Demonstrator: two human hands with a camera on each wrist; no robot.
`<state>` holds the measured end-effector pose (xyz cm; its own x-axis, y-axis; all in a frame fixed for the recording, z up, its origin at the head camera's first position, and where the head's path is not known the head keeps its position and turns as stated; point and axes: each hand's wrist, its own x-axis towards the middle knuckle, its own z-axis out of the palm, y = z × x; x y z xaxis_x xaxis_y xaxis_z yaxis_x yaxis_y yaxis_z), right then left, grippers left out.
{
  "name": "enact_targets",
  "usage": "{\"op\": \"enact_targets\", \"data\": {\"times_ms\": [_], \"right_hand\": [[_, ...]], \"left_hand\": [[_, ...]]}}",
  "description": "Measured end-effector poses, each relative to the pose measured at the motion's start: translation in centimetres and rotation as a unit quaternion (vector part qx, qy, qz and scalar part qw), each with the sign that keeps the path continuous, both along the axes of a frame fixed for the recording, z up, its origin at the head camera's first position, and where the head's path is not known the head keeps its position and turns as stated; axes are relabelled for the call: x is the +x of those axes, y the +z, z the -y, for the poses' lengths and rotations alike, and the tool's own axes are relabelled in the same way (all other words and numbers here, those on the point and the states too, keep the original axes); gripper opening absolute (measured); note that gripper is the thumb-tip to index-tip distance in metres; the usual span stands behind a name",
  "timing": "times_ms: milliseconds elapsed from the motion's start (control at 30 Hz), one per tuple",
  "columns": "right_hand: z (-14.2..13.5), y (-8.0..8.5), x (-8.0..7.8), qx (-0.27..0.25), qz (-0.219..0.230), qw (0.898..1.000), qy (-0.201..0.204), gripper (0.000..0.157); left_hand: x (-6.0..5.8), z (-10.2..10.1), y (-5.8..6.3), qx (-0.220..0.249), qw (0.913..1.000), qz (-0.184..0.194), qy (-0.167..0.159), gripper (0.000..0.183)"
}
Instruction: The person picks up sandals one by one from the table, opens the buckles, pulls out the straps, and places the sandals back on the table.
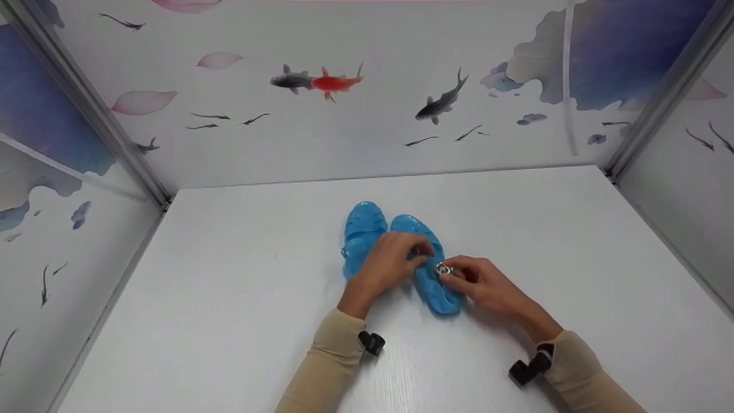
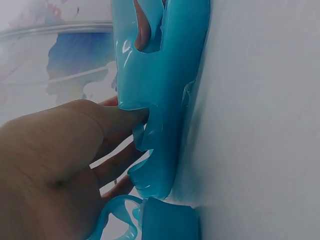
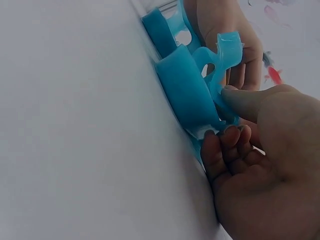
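Observation:
Two light-blue jelly sandals lie side by side on the white table, the left sandal toe away from me and the right sandal slanting toward my right hand. My left hand reaches across the left one and grips the right sandal at its side; in the left wrist view, its thumb presses into an opening in the blue upper. With thumb and fingers, my right hand pinches a small silver buckle beside the same sandal. The right wrist view shows its thumb on a loose-ended strap near the heel.
The white table extends on both sides of the sandals. A back wall printed with fish and petals stands behind it, with side panels joined by metal posts. Each wrist wears a black camera.

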<state>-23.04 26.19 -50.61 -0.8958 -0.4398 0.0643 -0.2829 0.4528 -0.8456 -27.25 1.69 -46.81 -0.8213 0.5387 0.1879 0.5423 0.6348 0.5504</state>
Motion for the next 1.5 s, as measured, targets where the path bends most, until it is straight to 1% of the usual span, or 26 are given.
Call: {"op": "enact_targets", "data": {"times_ms": [100, 233, 333, 433, 500, 533, 600, 700, 767, 800, 867, 967, 1067, 1100, 1200, 1267, 1333, 1400, 1500], "right_hand": [[0.1, 0.0, 0.0, 0.002, -0.001, 1.0, -0.013, 0.027], [0.3, 0.0, 0.1, 0.0, -0.001, 1.0, -0.027, 0.026], [0.4, 0.1, 0.2, -0.004, 0.005, 0.999, -0.035, 0.026], [0.5, 0.2, 0.3, -0.014, 0.019, 0.999, -0.044, 0.029], [0.6, 0.2, 0.3, -0.023, 0.027, 0.998, -0.05, 0.03], [0.7, 0.2, 0.3, -0.026, 0.03, 0.998, -0.054, 0.031], [0.8, 0.1, 0.3, -0.032, 0.035, 0.997, -0.061, 0.033], [0.7, 0.0, 0.2, -0.041, 0.036, 0.996, -0.077, 0.034], [0.6, 0.0, 0.1, -0.048, 0.036, 0.995, -0.085, 0.035], [0.5, 0.0, 0.0, -0.05, 0.035, 0.994, -0.09, 0.035], [0.3, 0.0, -0.1, -0.055, 0.033, 0.993, -0.101, 0.035], [0.0, 0.0, -0.2, -0.059, 0.026, 0.991, -0.117, 0.034], [-0.3, 0.0, -0.4, -0.063, 0.02, 0.988, -0.137, 0.033], [-0.4, 0.0, -0.4, -0.063, 0.017, 0.988, -0.142, 0.034], [-0.4, 0.0, -0.4, -0.061, 0.017, 0.986, -0.151, 0.036], [-0.4, 0.0, -0.4, -0.058, 0.017, 0.986, -0.154, 0.038], [-0.4, 0.1, -0.4, -0.054, 0.015, 0.987, -0.153, 0.04], [-0.3, 0.1, -0.4, -0.048, 0.012, 0.987, -0.153, 0.041], [-0.3, 0.1, -0.3, -0.045, 0.018, 0.987, -0.154, 0.041]], "left_hand": [[0.0, -0.1, 0.2, 0.02, 0.9998, 0.008, 0.002, 0.014], [0.0, -0.3, 0.5, 0.051, 0.9986, 0.012, -0.002, 0.014], [0.0, -0.5, 0.6, 0.068, 0.9976, -0.009, -0.007, 0.015], [0.2, -0.7, 0.8, 0.071, 0.997, -0.032, 0.004, 0.014], [0.4, -0.9, 1.1, 0.061, 0.9976, -0.027, 0.018, 0.014], [0.6, -0.9, 1.2, 0.051, 0.9983, -0.016, 0.025, 0.015], [1.0, -1.0, 1.5, 0.014, 0.9989, 0.017, 0.04, 0.018], [1.5, -1.3, 1.7, -0.053, 0.9955, 0.057, 0.054, 0.025], [1.8, -1.6, 1.7, -0.081, 0.9925, 0.07, 0.06, 0.028], [1.9, -1.8, 1.8, -0.085, 0.9919, 0.07, 0.063, 0.03], [2.1, -2.0, 1.8, -0.069, 0.9924, 0.073, 0.07, 0.031], [2.1, -2.3, 1.8, -0.031, 0.9921, 0.088, 0.083, 0.035], [2.0, -2.7, 1.6, 0.008, 0.9908, 0.1, 0.091, 0.037], [2.0, -2.8, 1.4, 0.018, 0.9903, 0.102, 0.093, 0.038], [1.8, -3.1, 0.8, 0.047, 0.9905, 0.091, 0.092, 0.036], [1.8, -3.3, 0.5, 0.056, 0.9907, 0.084, 0.091, 0.035], [1.8, -3.5, 0.3, 0.056, 0.9915, 0.076, 0.089, 0.034], [1.8, -3.5, 0.4, 0.048, 0.9924, 0.071, 0.088, 0.034], [2.0, -3.5, 1.0, 0.039, 0.9928, 0.07, 0.089, 0.035]]}}
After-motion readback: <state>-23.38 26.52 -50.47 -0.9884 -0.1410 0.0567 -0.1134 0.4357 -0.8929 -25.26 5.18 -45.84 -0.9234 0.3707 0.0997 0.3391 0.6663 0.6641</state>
